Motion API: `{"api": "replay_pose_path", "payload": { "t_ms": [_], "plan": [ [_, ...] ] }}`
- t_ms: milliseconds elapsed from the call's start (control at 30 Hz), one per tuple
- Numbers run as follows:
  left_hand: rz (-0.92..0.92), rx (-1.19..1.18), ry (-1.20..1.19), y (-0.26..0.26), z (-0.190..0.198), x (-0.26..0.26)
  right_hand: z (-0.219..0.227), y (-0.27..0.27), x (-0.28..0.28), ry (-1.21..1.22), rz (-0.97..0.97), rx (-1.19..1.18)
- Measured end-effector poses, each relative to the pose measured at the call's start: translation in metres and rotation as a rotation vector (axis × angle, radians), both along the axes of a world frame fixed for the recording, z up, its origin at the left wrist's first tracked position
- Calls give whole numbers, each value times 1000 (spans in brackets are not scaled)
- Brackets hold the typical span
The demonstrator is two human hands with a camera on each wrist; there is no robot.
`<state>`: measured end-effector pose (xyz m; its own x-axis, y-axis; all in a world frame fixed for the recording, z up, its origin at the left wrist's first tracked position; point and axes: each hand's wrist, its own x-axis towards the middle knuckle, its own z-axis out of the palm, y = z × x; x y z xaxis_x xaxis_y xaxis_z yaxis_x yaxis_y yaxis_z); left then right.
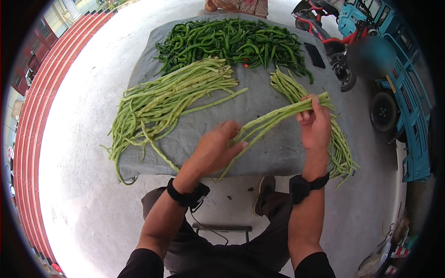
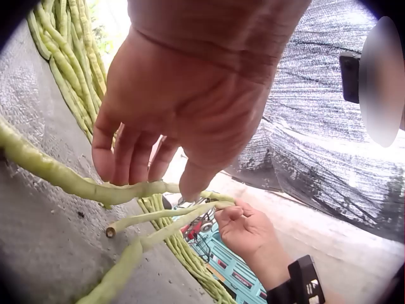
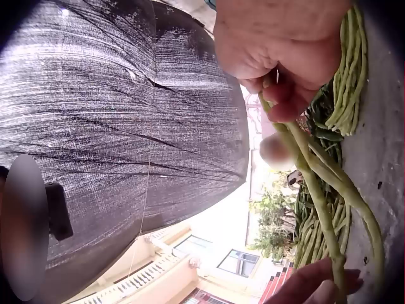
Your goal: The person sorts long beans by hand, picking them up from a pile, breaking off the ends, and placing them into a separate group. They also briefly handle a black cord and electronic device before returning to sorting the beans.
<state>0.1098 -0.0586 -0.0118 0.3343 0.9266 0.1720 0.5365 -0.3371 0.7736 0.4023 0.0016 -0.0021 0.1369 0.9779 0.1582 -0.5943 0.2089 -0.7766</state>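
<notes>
Several long green beans stretch between the two hands above the grey cloth. The right hand pinches them near one end, fingers curled round them; the right wrist view shows this hand from close by. Lower down the beans is the left hand, its thumb and fingers about one bean; in the left wrist view this hand has fingers and thumb meeting at the bean. A large bean pile lies at the left, a smaller bunch under and beside the right hand.
Green peppers are heaped at the cloth's far side, with a black phone to their right. Another person sits beyond the far edge. A blue three-wheeler and a red bike stand at the right, red steps at the left.
</notes>
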Motion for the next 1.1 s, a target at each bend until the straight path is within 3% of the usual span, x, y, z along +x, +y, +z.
{"api": "replay_pose_path", "payload": {
  "t_ms": [133,433,733,1100],
  "plan": [
    [116,108,-8,3,11,10,5,-3,-16,-60,36,23],
    [81,396,-155,19,1,42,9,-8,-36,-178,140,108],
    [-19,233,-271,19,6,57,15,-14,-53,-269,214,134],
    [-11,210,-134,12,7,60,11,-15,-53,-328,223,119]
  ]
}}
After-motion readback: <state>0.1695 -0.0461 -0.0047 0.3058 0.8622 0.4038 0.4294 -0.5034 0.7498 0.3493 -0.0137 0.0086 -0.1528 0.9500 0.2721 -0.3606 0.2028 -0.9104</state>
